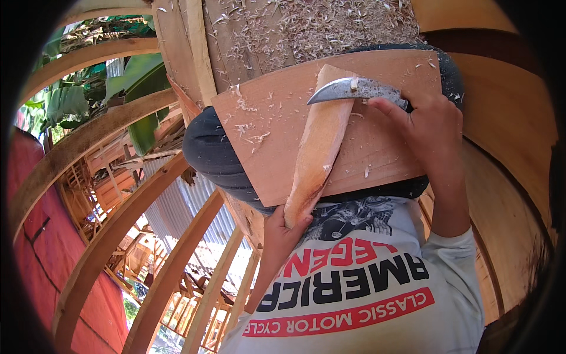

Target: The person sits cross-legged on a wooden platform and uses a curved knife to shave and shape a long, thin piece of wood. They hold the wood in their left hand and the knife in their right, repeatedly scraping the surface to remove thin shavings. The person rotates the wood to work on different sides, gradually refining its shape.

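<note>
A long, pale piece of wood (321, 141) lies tilted across a flat brown board (253, 159) on my lap. My left hand (284, 231) is closed round its near end, close to my shirt. In my right hand (433, 127) is a curved knife (359, 89), its handle mostly hidden by my fingers. The blade crosses the far end of the wood, with its tip pointing left. A small curl of shaving sits on the blade. Thin wood shavings (256, 140) are scattered on the board.
Many shavings (330, 26) cover the planks (233, 56) beyond my knees. Curved wooden bars (118, 242) stand at the left, with green leaves (138, 88) and corrugated metal sheets (177, 206) behind them. Smooth wooden panels (504, 118) rise at the right.
</note>
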`<state>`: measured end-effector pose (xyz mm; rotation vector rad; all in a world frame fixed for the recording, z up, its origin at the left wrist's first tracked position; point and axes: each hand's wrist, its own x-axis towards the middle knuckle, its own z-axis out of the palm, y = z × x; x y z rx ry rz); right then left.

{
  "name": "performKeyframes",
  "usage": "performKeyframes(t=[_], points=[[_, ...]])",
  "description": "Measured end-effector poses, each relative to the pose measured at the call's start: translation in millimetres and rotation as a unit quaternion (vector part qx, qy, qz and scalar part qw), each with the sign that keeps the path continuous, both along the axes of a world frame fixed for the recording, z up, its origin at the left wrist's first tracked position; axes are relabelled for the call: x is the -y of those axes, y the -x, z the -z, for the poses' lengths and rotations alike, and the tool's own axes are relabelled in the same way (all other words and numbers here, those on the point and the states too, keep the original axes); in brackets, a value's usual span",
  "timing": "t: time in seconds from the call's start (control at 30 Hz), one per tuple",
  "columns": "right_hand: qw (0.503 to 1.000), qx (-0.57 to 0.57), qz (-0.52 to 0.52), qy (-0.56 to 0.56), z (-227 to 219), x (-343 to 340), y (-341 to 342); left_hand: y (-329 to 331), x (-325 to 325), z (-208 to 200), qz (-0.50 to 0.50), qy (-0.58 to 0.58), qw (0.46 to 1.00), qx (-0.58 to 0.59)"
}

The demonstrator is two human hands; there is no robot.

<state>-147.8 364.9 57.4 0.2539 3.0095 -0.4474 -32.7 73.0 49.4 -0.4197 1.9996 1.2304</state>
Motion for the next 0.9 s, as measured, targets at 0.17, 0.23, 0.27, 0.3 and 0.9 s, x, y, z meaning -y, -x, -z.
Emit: performKeyframes(t=[0.17, 0.23, 0.27, 0.3, 0.9], points=[[0.99, 0.101, -0.068, 0.071, -17, 22, -21, 2, -3, 0, -0.014, -0.016, 1.0, 0.011], [0.995, 0.068, -0.025, 0.062, -10, 10, -17, 1, -3, 1, -0.015, -0.021, 1.0, 0.01], [0.997, 0.032, 0.052, 0.04, -1, -13, -3, -3, 0, 2, -0.02, -0.026, 0.999, 0.019], [0.99, -0.004, 0.138, 0.016, 2, -28, 5, -3, 2, 4, -0.016, -0.032, 0.999, 0.03], [0.977, 0.106, -0.099, 0.156, -13, 31, -42, -7, 9, 12, -0.031, -0.113, 0.992, 0.036]])
